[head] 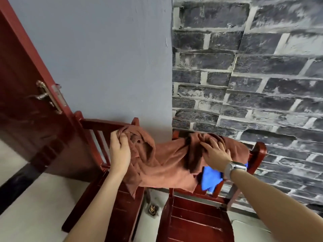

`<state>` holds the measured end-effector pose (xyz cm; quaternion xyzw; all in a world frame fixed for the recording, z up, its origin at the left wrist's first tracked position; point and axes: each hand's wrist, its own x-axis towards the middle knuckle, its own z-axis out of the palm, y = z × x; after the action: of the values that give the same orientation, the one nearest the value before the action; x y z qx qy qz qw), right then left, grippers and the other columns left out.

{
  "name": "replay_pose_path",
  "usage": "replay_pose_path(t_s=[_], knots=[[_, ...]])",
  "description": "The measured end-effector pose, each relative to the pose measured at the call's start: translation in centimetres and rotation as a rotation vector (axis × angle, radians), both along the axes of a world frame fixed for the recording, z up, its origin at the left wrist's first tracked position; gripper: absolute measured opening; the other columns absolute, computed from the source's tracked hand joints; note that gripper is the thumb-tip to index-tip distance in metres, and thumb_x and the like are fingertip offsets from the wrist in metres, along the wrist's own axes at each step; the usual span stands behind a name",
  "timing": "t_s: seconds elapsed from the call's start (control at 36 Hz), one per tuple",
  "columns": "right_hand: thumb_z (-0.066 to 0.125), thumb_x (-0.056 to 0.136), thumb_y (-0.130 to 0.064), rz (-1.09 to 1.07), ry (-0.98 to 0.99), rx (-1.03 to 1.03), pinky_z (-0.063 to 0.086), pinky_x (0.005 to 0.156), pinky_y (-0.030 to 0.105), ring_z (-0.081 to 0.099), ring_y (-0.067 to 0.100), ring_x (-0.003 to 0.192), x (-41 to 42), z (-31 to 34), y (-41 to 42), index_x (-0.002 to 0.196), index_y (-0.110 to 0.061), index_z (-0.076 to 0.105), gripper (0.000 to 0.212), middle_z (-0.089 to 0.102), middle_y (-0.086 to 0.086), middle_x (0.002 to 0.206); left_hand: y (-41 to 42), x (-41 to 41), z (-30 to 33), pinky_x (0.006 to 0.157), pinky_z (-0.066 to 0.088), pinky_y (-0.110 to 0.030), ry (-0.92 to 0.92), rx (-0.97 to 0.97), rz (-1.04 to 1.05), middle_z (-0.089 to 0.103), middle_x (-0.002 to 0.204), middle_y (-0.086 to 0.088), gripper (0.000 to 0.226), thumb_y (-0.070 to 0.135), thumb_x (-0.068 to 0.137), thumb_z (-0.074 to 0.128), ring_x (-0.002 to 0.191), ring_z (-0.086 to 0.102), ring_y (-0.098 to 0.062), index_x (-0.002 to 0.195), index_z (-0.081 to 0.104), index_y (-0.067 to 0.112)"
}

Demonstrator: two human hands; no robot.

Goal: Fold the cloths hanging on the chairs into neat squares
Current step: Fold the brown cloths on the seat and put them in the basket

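Chairs: two dark red wooden chairs side by side against the wall, the left chair (97, 126) by a red door (21, 95), the right chair (258, 151) before a grey brick-pattern wall (253, 67).
Brown cloth: a rust-brown towel (166, 165) draped across both chair backs, sagging between them, rumpled and unfolded.
Blue cloth: a bright blue cloth (210, 179) hangs on the right chair, partly under the brown one.
Left grip: left hand (120, 151), fingers curled, bunches the towel's left end at the left chair's top rail.
Right grip: right hand (215, 151), fingers bent, clutches a gathered fold over the right chair back.
Watch: a silver wristwatch (234, 169) on the right wrist; no readable writing.
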<state>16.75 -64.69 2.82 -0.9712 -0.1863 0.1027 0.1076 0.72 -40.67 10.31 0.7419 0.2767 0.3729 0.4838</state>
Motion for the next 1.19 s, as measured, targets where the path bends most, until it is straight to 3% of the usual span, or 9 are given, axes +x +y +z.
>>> replay_pose_path(t_s=[0.14, 0.28, 0.42, 0.5, 0.58, 0.69, 0.86, 1.0, 1.19], knots=[[0.048, 0.087, -0.029, 0.137, -0.175, 0.153, 0.012, 0.114, 0.051, 0.012, 0.021, 0.142, -1.8, 1.2, 2.8, 0.140, -0.026, 0.030, 0.056, 0.015, -0.003, 0.154, -0.5, 0.1, -0.2, 0.085, 0.040, -0.032, 0.128, 0.007, -0.215, 0.056, 0.101, -0.009, 0.013, 0.020, 0.096, 0.039, 0.100, 0.052, -0.023, 0.098, 0.051, 0.019], [0.060, 0.076, -0.047, 0.505, 0.019, 0.435, 0.018, 0.115, 0.048, 0.017, 0.016, 0.142, -4.8, 1.5, 6.4, 0.145, -0.030, 0.016, 0.084, 0.019, -0.005, 0.153, -1.6, -0.5, 2.4, 0.074, 0.037, -0.001, -0.134, -0.207, -0.227, 0.056, 0.093, 0.014, 0.020, 0.019, 0.097, 0.039, 0.085, 0.052, 0.011, 0.090, 0.053, 0.032], [0.056, 0.080, -0.032, 0.435, 0.024, 0.577, 0.045, 0.080, 0.033, 0.059, 0.027, 0.097, -7.8, 3.3, 9.4, 0.103, -0.011, 0.061, 0.032, 0.066, 0.009, 0.103, -0.6, -1.9, 3.2, 0.072, 0.035, -0.001, -0.174, -0.145, -0.163, 0.052, 0.090, 0.017, 0.020, 0.016, 0.098, 0.037, 0.076, 0.050, 0.022, 0.092, 0.052, 0.029], [0.053, 0.079, -0.030, 0.438, 0.013, 0.699, 0.040, 0.066, 0.028, 0.052, 0.007, 0.070, -8.6, 4.6, 10.1, 0.084, -0.013, 0.065, 0.022, 0.061, -0.008, 0.069, 0.8, -2.9, 2.8, 0.069, 0.032, -0.002, -0.063, -0.015, -0.032, 0.052, 0.090, 0.010, 0.018, 0.016, 0.098, 0.036, 0.085, 0.051, 0.008, 0.109, 0.050, 0.011], [0.060, 0.080, -0.021, 0.420, -0.027, 0.796, 0.038, 0.064, 0.026, 0.049, 0.004, 0.065, -8.1, 7.0, 11.0, 0.088, -0.007, 0.067, 0.017, 0.056, -0.015, 0.066, 2.4, -3.6, 1.4, 0.081, 0.031, -0.018, 0.055, -0.005, 0.087, 0.056, 0.105, -0.005, 0.026, 0.018, 0.097, 0.037, 0.105, 0.051, -0.021, 0.116, 0.049, 0.004], [0.060, 0.085, -0.008, 0.435, -0.071, 0.979, 0.039, 0.070, 0.004, 0.056, -0.013, 0.075, -8.7, 10.3, 12.5, 0.101, -0.009, 0.065, 0.017, 0.062, -0.015, 0.085, 3.2, -4.0, 0.0, 0.081, 0.034, -0.024, 0.224, 0.009, 0.033, 0.056, 0.120, -0.008, 0.028, 0.015, 0.095, 0.042, 0.103, 0.051, -0.018, 0.122, 0.050, 0.011], [0.065, 0.081, -0.011, 0.570, 0.104, 0.528, 0.033, 0.063, 0.015, 0.051, 0.011, 0.079, -10.0, 9.3, 13.0, 0.095, -0.008, 0.062, 0.015, 0.055, -0.007, 0.078, 3.4, -5.2, -0.2, 0.100, 0.033, -0.023, 0.097, -0.034, -0.193, 0.045, 0.135, 0.005, 0.042, 0.007, 0.092, 0.047, 0.123, 0.041, -0.007, 0.132, 0.045, 0.022], [0.068, 0.077, -0.009, 0.486, 0.292, 0.568, 0.043, 0.068, 0.028, 0.048, 0.014, 0.074, -10.5, 7.3, 12.2, 0.085, -0.022, 0.042, 0.030, 0.053, -0.001, 0.082, 2.4, -5.8, -0.7, 0.107, 0.031, -0.025, 0.223, 0.009, -0.606, 0.049, 0.132, 0.017, 0.046, 0.019, 0.090, 0.056, 0.124, 0.040, 0.004, 0.131, 0.043, 0.034], [0.069, 0.075, -0.006, 0.352, 0.332, 0.714, 0.038, 0.062, 0.020, 0.047, 0.007, 0.066, -9.6, 7.5, 9.1, 0.077, -0.026, 0.042, 0.033, 0.053, -0.005, 0.075, -0.8, -5.1, -1.6, 0.088, 0.041, -0.009, 0.323, 0.110, -0.654, 0.057, 0.119, 0.015, 0.051, 0.026, 0.078, 0.070, 0.108, 0.053, 0.002, 0.125, 0.051, 0.033]])
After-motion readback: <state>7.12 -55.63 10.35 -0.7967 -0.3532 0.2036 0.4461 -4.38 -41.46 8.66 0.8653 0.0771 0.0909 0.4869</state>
